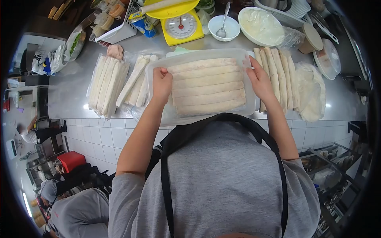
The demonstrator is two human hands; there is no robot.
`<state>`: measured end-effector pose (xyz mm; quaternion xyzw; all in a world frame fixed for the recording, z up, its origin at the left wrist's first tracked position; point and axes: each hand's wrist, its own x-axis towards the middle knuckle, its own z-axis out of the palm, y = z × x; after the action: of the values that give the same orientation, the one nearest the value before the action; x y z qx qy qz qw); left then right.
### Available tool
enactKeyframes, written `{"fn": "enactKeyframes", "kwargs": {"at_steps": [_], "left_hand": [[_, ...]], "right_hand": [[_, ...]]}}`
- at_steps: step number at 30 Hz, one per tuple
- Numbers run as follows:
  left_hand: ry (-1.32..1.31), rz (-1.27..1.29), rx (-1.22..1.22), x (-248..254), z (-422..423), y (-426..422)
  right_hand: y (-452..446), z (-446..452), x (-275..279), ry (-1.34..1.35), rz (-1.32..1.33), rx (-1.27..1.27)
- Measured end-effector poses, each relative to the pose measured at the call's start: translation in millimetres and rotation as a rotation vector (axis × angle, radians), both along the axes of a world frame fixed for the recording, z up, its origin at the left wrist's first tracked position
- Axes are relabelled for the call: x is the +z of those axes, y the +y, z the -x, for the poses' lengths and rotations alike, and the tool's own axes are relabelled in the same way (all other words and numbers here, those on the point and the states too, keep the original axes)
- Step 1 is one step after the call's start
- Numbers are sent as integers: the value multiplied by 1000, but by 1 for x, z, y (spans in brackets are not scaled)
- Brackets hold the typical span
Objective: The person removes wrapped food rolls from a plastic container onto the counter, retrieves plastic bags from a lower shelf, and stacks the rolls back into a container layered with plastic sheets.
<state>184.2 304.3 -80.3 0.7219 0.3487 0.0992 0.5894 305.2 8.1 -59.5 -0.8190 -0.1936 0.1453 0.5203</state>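
Note:
A translucent plastic container (151,70) is directly in front of me, at the counter's front edge. Inside it, several pale dough rolls (208,84) lie side by side. My left hand (162,84) is closed on the container's left rim, its fingers curled over. At the right side, my right hand (260,79) grips the other rim with the thumb over the edge; its fingers are less curled and partly hidden. More rolls (278,77) lie beside my right hand. To the left of the container are loose rolls (137,81) and a plastic-wrapped bundle of rolls (106,85).
A yellow kitchen scale (181,25) stands behind the container. Right of it are a white bowl with a spoon (224,33) and a large bowl (242,23) of pale filling. A plastic bag (311,91) lies at right. Other people (77,212) are at lower left.

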Motion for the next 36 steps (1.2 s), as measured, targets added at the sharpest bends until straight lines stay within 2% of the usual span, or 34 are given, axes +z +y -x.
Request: {"fn": "enactKeyframes", "kwargs": {"at_steps": [3,5,8,9,11,19,23,28,31,33,34,35,36], "left_hand": [[6,-88,-50,-3,1,3],[128,-190,-141,2,1,4],[120,-110,-121,29,-5,-3],[116,-110,-115,22,-6,-1],[120,-304,-130,4,-8,5],[43,-202,-122,9,-4,5],[41,-171,-108,2,-4,7],[94,-154,-156,17,1,4],[132,-157,-236,13,3,4],[192,-182,-277,18,4,-1],[136,-72,-208,31,1,-8],[81,39,-139,38,-1,-14],[82,38,-139,36,-3,-15]], "right_hand": [[3,3,11,27,38,-18],[2,1,7,17,57,-10],[2,2,9,14,37,9],[2,1,10,20,2,17],[2,1,6,-12,13,2],[3,1,2,-112,45,-46],[5,1,3,-56,3,-63],[3,-1,8,28,-30,-70],[4,-10,13,120,-56,13],[11,-16,12,-276,103,-44],[17,-17,20,-276,101,-48],[23,-19,31,-422,178,-52],[29,-21,38,-567,255,-53]]}}
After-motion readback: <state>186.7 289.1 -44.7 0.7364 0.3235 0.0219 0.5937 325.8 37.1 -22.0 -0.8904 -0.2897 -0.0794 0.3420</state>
